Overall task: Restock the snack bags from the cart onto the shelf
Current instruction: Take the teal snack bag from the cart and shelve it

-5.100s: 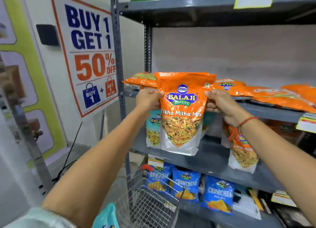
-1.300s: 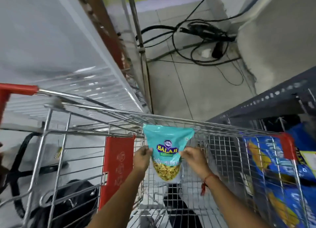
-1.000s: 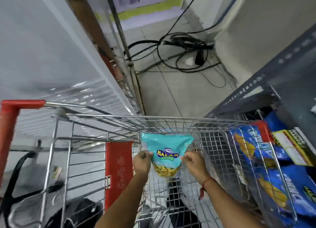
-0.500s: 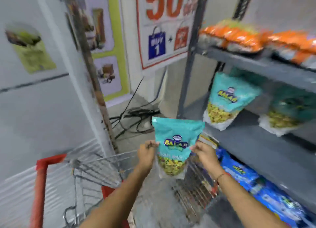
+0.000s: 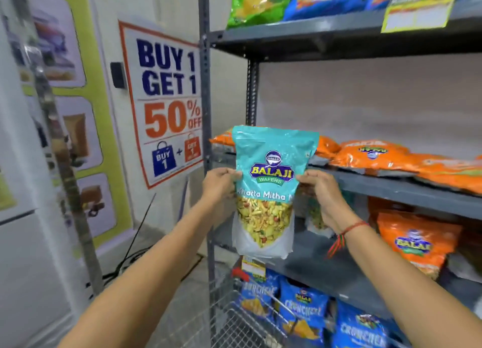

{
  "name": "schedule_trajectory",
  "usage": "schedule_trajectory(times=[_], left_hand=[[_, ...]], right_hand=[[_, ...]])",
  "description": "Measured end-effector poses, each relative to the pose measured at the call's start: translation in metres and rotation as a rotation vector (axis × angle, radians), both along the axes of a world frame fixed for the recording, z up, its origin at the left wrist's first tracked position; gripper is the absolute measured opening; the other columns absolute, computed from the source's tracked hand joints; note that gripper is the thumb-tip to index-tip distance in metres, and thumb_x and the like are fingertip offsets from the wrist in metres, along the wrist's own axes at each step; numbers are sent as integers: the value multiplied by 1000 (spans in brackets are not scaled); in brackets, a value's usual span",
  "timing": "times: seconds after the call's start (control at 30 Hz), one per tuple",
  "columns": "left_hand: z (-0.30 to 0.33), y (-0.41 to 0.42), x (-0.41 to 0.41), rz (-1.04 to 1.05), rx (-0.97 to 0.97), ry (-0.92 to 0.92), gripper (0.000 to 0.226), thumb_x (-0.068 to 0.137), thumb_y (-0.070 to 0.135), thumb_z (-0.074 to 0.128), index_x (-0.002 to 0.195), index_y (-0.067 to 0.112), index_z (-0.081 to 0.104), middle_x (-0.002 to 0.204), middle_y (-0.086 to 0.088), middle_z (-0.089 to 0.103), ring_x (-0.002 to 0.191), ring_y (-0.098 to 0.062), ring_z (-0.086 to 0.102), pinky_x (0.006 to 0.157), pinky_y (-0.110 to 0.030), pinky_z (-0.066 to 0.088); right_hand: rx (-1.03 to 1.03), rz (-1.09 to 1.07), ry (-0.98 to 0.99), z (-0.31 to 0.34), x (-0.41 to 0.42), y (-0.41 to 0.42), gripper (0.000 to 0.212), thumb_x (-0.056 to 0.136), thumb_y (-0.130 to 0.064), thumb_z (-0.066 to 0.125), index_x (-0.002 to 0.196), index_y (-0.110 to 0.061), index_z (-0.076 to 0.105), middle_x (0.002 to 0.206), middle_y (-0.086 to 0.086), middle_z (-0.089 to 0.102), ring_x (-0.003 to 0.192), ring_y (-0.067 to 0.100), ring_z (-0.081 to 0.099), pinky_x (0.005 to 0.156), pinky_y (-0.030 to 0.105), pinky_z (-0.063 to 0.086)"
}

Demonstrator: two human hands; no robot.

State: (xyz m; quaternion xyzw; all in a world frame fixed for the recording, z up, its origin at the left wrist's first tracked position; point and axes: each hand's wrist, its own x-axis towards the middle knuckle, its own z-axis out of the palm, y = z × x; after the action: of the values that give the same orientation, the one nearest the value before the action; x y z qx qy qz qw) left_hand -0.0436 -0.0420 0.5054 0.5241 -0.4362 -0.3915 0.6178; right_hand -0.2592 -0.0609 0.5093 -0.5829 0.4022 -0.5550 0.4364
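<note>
I hold a teal Balaji snack bag upright in front of the grey shelf unit. My left hand pinches its left edge and my right hand pinches its right edge, level with the logo. The bag hangs before the left end of the middle shelf board. Another teal bag stands on that board, mostly hidden behind my right hand. The wire cart shows only its top corner at the bottom.
Orange bags lie flat on the shelf above; an orange bag stands to the right on the middle board. Blue bags fill the shelf below. A grey upright post and a promo poster are to the left.
Both hands have lifted the teal bag out of the cart and up to the level of the middle shelf. The view has swung from the cart and floor up to the shelves.
</note>
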Motion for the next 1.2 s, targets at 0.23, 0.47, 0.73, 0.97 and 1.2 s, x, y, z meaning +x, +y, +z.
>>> schedule_trajectory(times=[0.23, 0.47, 0.73, 0.97, 1.2], left_hand=[[26, -7, -34, -121, 4, 49, 7, 85, 9, 62, 79, 11, 65, 88, -13, 73, 56, -13, 65, 43, -18, 48], [2, -31, -56, -135, 43, 33, 11, 80, 11, 66, 69, 14, 66, 93, -22, 75, 77, -28, 66, 73, -41, 58], [-80, -61, -95, -128, 197, 49, 11, 77, 8, 68, 67, 10, 68, 67, -11, 60, 61, -21, 53, 60, -28, 46], [-157, -137, -131, -175, 258, -23, 15, 68, 19, 75, 54, 17, 70, 64, -13, 60, 66, -23, 50, 63, -36, 39], [-185, -188, -171, -177, 145, -92, 22, 76, 18, 74, 54, 25, 72, 74, -4, 72, 76, -23, 64, 78, -38, 53]], right_hand=[[-39, -100, -45, 26, -36, 12, 29, 80, -4, 60, 55, -17, 52, 48, -10, 66, 45, 3, 58, 43, 10, 42], [-41, -151, 54, 8, -58, 15, 28, 87, -10, 56, 60, -18, 53, 80, 1, 69, 66, 8, 58, 56, 19, 43], [87, -205, 221, -91, -101, -11, 26, 87, -15, 60, 63, -11, 52, 70, 13, 59, 73, 19, 52, 63, 31, 39], [112, -293, 354, -149, -141, -70, 31, 87, -23, 61, 71, 2, 51, 84, 26, 64, 72, 15, 53, 67, 32, 41], [51, -427, 405, -194, -177, -128, 33, 86, -27, 60, 66, -3, 47, 73, 23, 60, 65, 19, 54, 61, 38, 46]])
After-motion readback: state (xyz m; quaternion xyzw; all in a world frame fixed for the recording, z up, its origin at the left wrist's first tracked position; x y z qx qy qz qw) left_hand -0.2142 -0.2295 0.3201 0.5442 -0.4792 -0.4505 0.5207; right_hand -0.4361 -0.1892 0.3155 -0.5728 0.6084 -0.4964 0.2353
